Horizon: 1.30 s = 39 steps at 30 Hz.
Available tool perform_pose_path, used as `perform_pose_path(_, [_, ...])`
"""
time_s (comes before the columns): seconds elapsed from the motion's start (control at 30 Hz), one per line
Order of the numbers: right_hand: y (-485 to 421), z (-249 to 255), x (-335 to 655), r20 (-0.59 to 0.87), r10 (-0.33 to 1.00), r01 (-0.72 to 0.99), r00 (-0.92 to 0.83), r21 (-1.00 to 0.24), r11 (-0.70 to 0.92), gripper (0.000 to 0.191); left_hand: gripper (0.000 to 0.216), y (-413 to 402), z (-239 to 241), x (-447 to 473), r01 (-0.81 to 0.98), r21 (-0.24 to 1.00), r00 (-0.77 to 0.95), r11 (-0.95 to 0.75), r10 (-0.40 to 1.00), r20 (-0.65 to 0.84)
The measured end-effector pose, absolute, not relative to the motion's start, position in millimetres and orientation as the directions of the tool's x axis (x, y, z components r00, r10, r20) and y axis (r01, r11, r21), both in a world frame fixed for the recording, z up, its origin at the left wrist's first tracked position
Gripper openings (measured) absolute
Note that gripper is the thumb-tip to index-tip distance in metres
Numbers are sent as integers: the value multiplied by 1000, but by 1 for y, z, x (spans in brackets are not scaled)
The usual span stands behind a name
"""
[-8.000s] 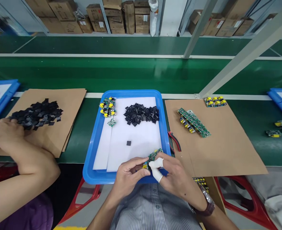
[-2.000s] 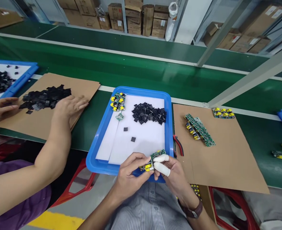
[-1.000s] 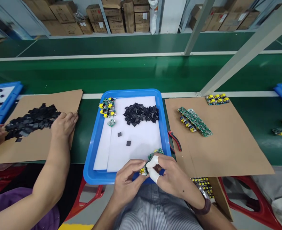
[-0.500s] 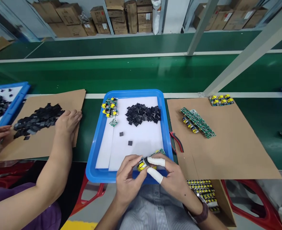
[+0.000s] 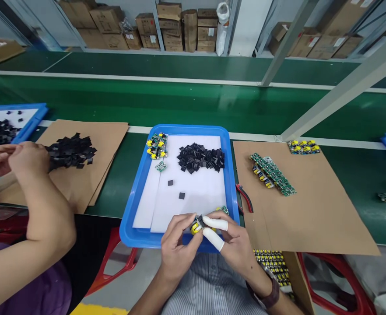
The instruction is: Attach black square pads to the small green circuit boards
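Over the near edge of the blue tray (image 5: 136,175), a circuit board with yellow components (image 5: 196,226) is held between both hands. My left hand (image 5: 180,245) pinches its left end between thumb and fingers. My right hand (image 5: 232,240), with white finger cots on two fingers, grips the other side, and most of the board is hidden behind it. A pile of black square pads (image 5: 199,157) lies on white paper in the tray, with two loose pads (image 5: 181,195) nearer me. Boards with yellow parts (image 5: 156,145) and a small green board (image 5: 160,166) sit at the tray's left.
Red-handled pliers (image 5: 245,199) lie right of the tray. Green circuit boards (image 5: 273,173) rest on cardboard (image 5: 321,210), below which a box of boards (image 5: 275,267) stands. At left, a co-worker's hands (image 5: 29,159) are beside another black pile (image 5: 71,151). A slanted metal post (image 5: 344,83) rises behind.
The view has shifted slightly. My hands keep the same grip on the board. The co-worker's right hand has moved left from the black pile to meet the other hand.
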State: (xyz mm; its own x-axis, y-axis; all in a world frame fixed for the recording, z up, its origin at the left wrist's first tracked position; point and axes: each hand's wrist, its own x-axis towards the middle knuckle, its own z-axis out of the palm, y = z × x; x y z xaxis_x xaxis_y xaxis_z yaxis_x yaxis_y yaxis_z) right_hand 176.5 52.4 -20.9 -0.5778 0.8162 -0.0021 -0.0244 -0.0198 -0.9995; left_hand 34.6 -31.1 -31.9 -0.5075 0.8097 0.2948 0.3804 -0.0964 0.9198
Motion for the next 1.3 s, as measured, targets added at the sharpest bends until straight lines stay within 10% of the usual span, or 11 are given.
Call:
perform_pose_path(0.67, [54,-17,177,-37,685,-121,-728,-976,-181,36,33,-29,-23,26,384,923,-454,-32,864,219])
perform_pose_path(0.87, [60,-31,189,-117,841,-127,-528,-969,-214,37,32,16,-5,-65,757,646,-365,99,884,292])
perform_pose_path(1.3, [62,-38,221,-215,897,-84,-386,-960,-266,41,33,71,-3,-163,845,371,-469,384,866,173])
